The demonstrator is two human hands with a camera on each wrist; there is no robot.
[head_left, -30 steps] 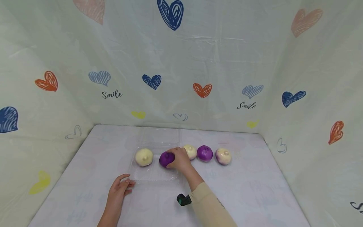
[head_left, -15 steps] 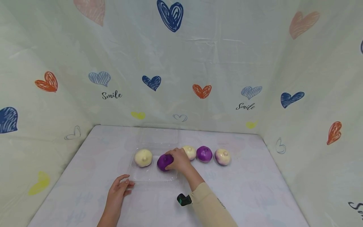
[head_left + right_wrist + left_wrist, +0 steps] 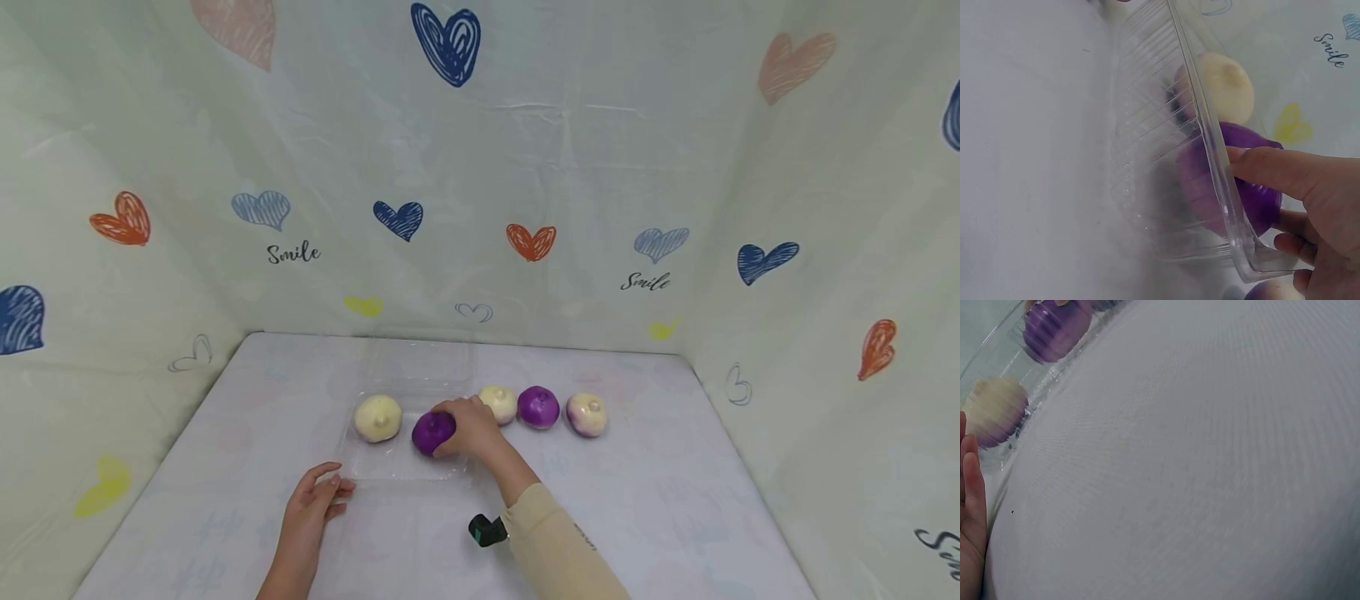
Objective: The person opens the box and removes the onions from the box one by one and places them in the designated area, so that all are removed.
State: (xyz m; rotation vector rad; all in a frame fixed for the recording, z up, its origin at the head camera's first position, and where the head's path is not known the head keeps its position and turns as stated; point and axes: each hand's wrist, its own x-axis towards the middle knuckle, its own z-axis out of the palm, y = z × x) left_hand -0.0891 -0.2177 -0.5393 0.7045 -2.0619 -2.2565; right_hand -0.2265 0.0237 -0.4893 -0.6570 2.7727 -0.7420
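In the head view, a clear plastic box [image 3: 408, 472] lies with its lid [image 3: 420, 360] folded back. My right hand [image 3: 474, 429] grips a purple turnip [image 3: 431, 434] inside the box, fingers and thumb on its right side. The right wrist view shows the thumb on this purple turnip [image 3: 1260, 203] behind the box wall. A pale turnip [image 3: 378, 418] with a purple underside [image 3: 1000, 434] sits at the box's left. My left hand [image 3: 309, 508] rests by the box's near left corner, fingers loosely bent and holding nothing; whether they touch the box I cannot tell.
Right of the box stand another pale turnip [image 3: 498, 403], a purple turnip [image 3: 538, 407] and a pale one with purple sides [image 3: 587, 415], in a row on the white table [image 3: 660, 500]. A black device [image 3: 487, 530] sits by my right sleeve. A heart-printed curtain [image 3: 570, 167] surrounds the table.
The purple turnip in my right hand has shifted slightly left and nearer to me within the box. My left hand has stayed in place. The head view has shifted a little.
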